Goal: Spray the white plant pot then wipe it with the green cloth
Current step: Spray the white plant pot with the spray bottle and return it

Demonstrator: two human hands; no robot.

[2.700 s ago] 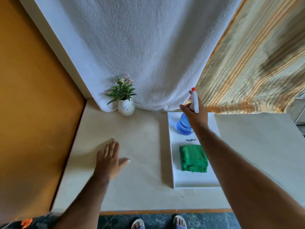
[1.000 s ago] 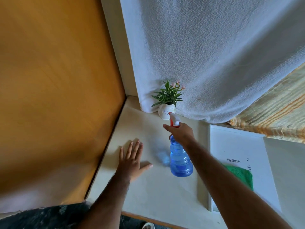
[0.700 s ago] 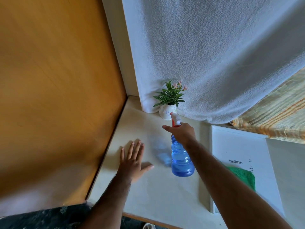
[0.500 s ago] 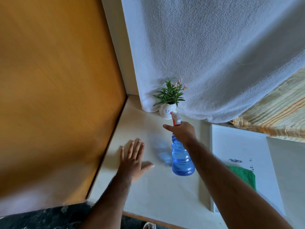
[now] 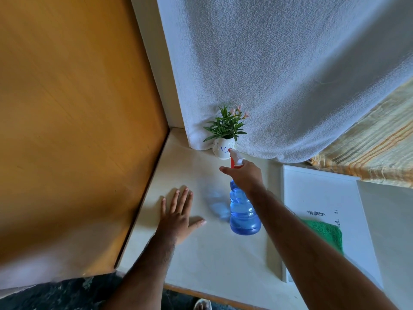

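A small white plant pot (image 5: 221,149) with blue marks and a green plant with pink flowers stands at the back of the cream table, against a white towel. My right hand (image 5: 244,176) holds a blue spray bottle (image 5: 243,212) in the air by its red and white head, nozzle close to the pot. My left hand (image 5: 177,217) lies flat on the table, fingers spread. The folded green cloth (image 5: 326,232) lies on a white tray (image 5: 321,193) at the right, partly hidden by my right forearm.
A white towel (image 5: 279,74) hangs behind the pot. An orange wooden panel (image 5: 73,121) walls the table's left side. A striped yellow curtain (image 5: 371,146) hangs at the back right. The table's front edge (image 5: 212,296) runs near my feet.
My right hand lifted the spray bottle off the tray and carried it left to the pot. Over the last second it has edged slightly closer. My left hand has stayed flat.
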